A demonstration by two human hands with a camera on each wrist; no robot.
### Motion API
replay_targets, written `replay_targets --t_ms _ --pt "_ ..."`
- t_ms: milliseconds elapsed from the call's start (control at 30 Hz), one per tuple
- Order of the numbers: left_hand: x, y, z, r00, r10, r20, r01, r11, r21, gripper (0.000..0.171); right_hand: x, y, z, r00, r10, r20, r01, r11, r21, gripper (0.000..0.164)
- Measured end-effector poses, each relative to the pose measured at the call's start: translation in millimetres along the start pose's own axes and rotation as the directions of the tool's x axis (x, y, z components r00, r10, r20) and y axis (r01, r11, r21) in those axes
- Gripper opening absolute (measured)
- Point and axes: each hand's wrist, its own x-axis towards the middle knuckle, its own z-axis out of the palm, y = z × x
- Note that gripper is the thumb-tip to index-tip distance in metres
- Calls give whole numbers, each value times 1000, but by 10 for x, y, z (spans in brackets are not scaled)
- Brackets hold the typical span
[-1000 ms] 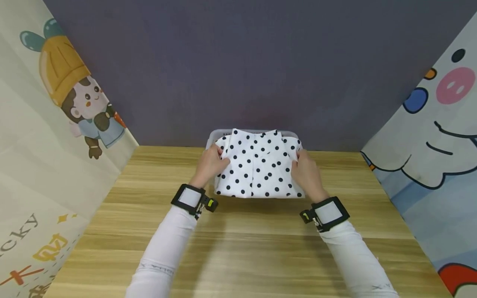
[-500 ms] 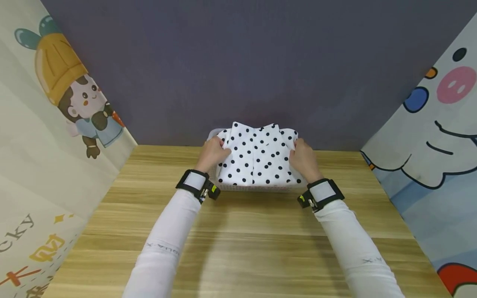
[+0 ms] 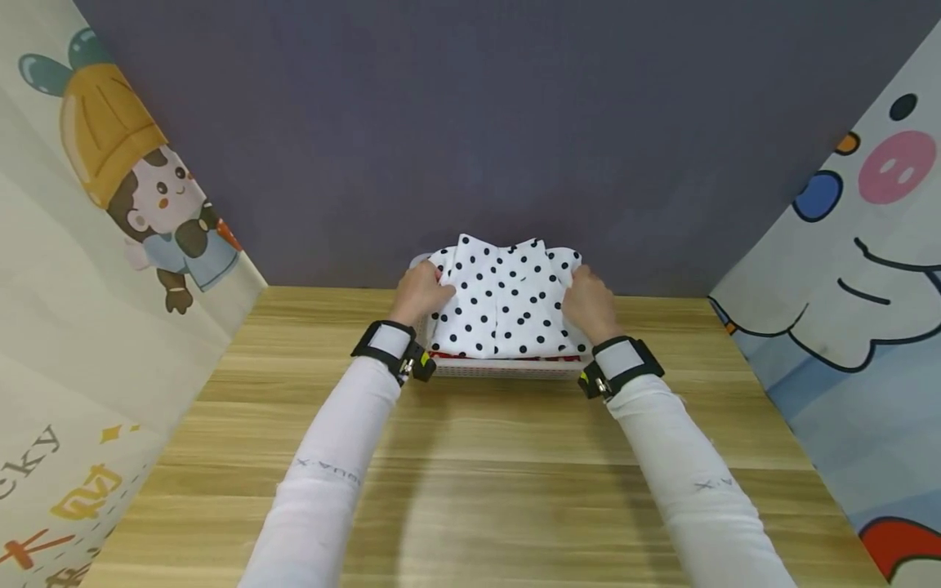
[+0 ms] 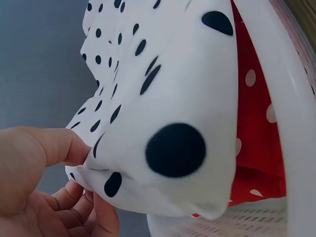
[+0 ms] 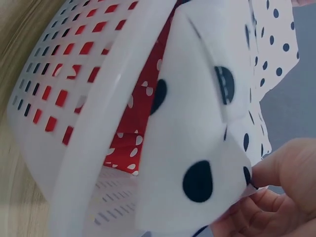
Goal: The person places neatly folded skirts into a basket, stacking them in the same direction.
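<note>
A folded white shirt with black polka dots lies over a white plastic basket against the back wall. My left hand pinches the shirt's left side between thumb and fingers. At its right side, my right hand grips the fabric the same way. Beneath the shirt, red cloth with white dots shows inside the basket in both wrist views. The shirt's front edge sits just inside the basket's front rim, and much of the red cloth is hidden under it.
The basket stands on a wood-grain table at its back edge. A dark grey wall rises right behind. Cartoon-printed panels flank the table on the left and right.
Both hands have moved the shirt away from me, toward the back wall. The basket's front rim and some red cloth have come into sight below the shirt's front edge.
</note>
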Motion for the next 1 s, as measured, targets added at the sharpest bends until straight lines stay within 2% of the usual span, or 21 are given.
replay_targets --t_ms 133,267,467,567,700,800,1000 --pt "27 -2 6 1000 -6 12 6 1000 21 35 38 -32 35 999 36 21 -36 999 -18 33" --pt "54 6 46 999 -20 29 18 997 81 35 63 -61 78 997 56 57 -54 998 -39 39" --pt "99 26 113 999 -31 42 24 986 165 22 90 -101 148 996 55 67 -49 996 -79 39" --pt "128 16 153 998 -51 44 42 983 177 10 108 -121 185 998 46 45 -40 993 -112 39" --pt "179 -24 222 997 -68 48 59 983 173 17 138 -137 245 996 73 53 -65 988 -141 47" --pt "212 -58 273 995 -78 58 67 982 177 16 155 -139 289 990 104 95 -89 984 -152 53" --pt "259 -110 343 992 -110 62 96 976 194 13 167 -149 350 981 132 140 -111 983 -149 54"
